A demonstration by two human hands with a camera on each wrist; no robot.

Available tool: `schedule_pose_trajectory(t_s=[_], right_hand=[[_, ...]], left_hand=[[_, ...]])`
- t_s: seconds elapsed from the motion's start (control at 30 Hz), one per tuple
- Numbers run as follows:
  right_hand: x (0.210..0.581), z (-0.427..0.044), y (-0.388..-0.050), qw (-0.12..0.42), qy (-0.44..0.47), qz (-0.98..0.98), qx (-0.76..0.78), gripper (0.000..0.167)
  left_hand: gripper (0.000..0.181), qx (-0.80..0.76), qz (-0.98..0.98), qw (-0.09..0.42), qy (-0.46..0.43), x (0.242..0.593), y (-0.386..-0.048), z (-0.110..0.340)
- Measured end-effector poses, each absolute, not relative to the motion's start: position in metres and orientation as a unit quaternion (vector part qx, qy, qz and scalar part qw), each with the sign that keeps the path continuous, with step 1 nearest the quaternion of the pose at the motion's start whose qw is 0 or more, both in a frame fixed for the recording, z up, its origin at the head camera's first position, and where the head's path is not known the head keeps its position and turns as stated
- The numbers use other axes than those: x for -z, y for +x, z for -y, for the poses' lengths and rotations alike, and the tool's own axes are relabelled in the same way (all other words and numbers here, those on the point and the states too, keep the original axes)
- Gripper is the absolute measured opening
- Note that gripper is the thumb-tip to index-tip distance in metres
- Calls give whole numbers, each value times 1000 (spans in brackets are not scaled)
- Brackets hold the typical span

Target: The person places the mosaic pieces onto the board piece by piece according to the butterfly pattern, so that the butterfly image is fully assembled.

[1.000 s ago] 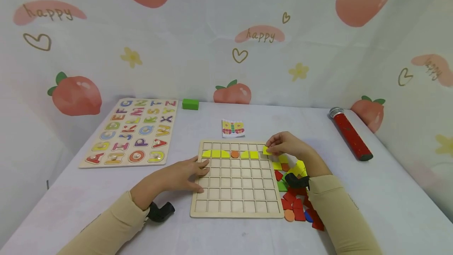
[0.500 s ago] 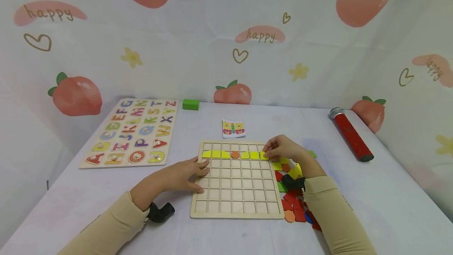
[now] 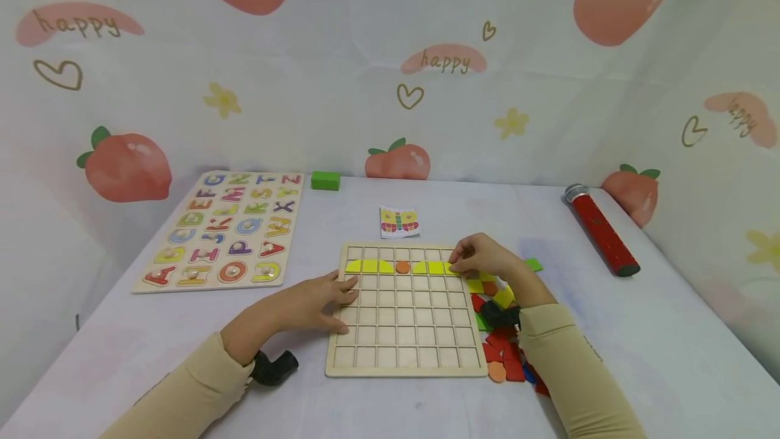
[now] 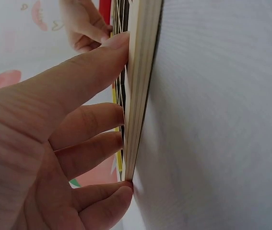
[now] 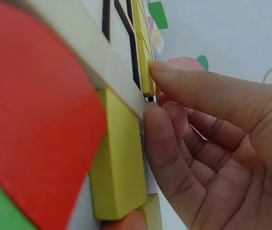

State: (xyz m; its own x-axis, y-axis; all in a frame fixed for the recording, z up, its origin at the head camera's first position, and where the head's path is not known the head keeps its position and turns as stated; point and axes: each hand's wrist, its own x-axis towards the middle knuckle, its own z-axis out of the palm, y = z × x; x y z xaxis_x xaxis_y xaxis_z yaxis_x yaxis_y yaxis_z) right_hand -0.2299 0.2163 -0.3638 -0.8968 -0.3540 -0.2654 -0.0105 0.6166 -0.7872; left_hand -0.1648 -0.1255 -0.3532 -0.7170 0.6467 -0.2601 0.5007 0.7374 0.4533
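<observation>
A wooden grid board lies in front of me. Along its second row from the far side run several yellow pieces and one orange disc. My left hand rests on the board's left edge, fingers spread; in the left wrist view its fingertips touch the rim. At the row's right end, my right hand has thumb and fingers at a yellow tile. The right wrist view shows the thumb on this yellow tile in its cell, index fingertip by the board's edge.
Loose red pieces, with yellow, green, orange and blue ones, lie right of the board, partly under my right arm. Behind the board is a butterfly picture card. An alphabet board, green block and red microphone stand farther out.
My right hand has brought the yellow tile down and slightly left into the second row's right end cell. The left hand stays on the board's edge.
</observation>
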Motion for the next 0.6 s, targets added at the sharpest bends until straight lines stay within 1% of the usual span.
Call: schedule_pose_trajectory(t_s=[0.17, 0.37, 0.47, 0.6], right_hand=[[362, -217, -229, 201, -109, -877, 422, 12], [359, -229, -230, 190, -133, -886, 402, 18], [356, -240, -230, 189, -121, -896, 384, 20], [354, -254, -230, 203, -95, -906, 360, 23]], left_hand=[[65, -179, -909, 203, 316, 353, -165, 126], [65, -182, -908, 202, 318, 353, -164, 126], [65, -181, -909, 202, 317, 353, -164, 126], [65, -178, -910, 201, 315, 354, -165, 126]])
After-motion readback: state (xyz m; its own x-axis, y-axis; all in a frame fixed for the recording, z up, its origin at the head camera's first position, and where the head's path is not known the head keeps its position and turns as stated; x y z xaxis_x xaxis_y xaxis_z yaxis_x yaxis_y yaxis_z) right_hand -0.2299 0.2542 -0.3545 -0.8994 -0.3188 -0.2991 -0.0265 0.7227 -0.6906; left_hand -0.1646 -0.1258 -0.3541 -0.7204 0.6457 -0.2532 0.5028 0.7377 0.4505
